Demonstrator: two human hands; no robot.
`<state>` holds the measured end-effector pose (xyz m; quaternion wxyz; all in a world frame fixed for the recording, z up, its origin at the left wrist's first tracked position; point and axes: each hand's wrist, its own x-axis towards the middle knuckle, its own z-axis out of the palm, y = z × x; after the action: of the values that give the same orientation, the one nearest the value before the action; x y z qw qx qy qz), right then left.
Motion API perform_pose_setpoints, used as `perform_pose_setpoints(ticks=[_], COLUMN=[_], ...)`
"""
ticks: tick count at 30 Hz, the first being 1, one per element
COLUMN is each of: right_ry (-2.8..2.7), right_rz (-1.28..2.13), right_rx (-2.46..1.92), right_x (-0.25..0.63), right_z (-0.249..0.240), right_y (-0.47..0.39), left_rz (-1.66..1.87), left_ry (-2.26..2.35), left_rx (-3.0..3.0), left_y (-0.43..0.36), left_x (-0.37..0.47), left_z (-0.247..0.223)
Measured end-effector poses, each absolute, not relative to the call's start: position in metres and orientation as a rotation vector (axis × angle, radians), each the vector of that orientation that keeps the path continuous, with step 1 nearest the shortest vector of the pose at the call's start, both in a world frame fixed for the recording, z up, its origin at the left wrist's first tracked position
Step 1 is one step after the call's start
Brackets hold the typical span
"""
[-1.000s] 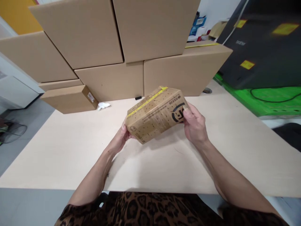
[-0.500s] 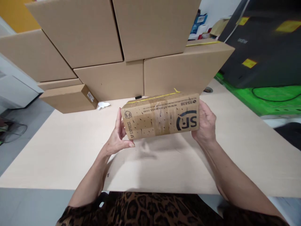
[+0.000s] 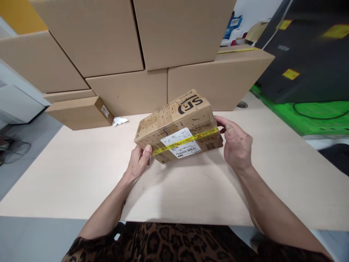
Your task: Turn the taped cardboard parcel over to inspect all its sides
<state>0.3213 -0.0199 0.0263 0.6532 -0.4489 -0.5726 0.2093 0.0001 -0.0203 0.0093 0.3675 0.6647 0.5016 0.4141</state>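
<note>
A brown cardboard box [image 3: 156, 125] with a black SF logo is tilted above the table. Its side toward me bears a white label [image 3: 188, 150] and a strip of yellow tape [image 3: 203, 135] running lengthwise. At the box's lower left corner my left hand [image 3: 139, 162] grips it, thumb on the near side and fingers mostly hidden behind. My right hand [image 3: 237, 145] is at the right end, with its forefinger against the upper edge and its thumb raised off the cardboard. The other right fingers are curled and partly hidden.
Large cardboard boxes [image 3: 131, 92] are stacked along the far side of the pale table [image 3: 81, 174]. A smaller carton [image 3: 73, 114] and a crumpled white scrap [image 3: 120, 120] lie at the back left. A dark machine [image 3: 308, 62] and a green surface [image 3: 313, 120] are on the right.
The box has been turned so its labelled, yellow-taped side faces me and the SF face points upward. My left thumb has moved onto the near side; my right thumb has come into sight.
</note>
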Motion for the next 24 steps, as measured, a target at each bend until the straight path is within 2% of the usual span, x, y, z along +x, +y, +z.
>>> perform_pose_setpoints(ticks=[8,13,18,24], right_ry=[-1.061,-1.019,-0.97,-1.032], right_rz=[0.613,0.713,0.862,0.819], right_rx=[-1.011,-1.091,-1.082,-0.98], right_x=[0.32,0.322,0.315,0.309], right_z=[0.024,0.014,0.016,0.023], right_y=[-0.009,-0.001,-0.001,-0.008], left_rz=[1.229,1.098,1.135,1.26], left_ry=[1.087,1.15,1.159,1.015], left_rx=[1.499,1.676,1.958,1.989], left_y=[-0.023,-0.02,-0.015,-0.017], left_x=[0.01,0.006,-0.005,-0.003], left_z=[0.017,0.015,0.009,0.006])
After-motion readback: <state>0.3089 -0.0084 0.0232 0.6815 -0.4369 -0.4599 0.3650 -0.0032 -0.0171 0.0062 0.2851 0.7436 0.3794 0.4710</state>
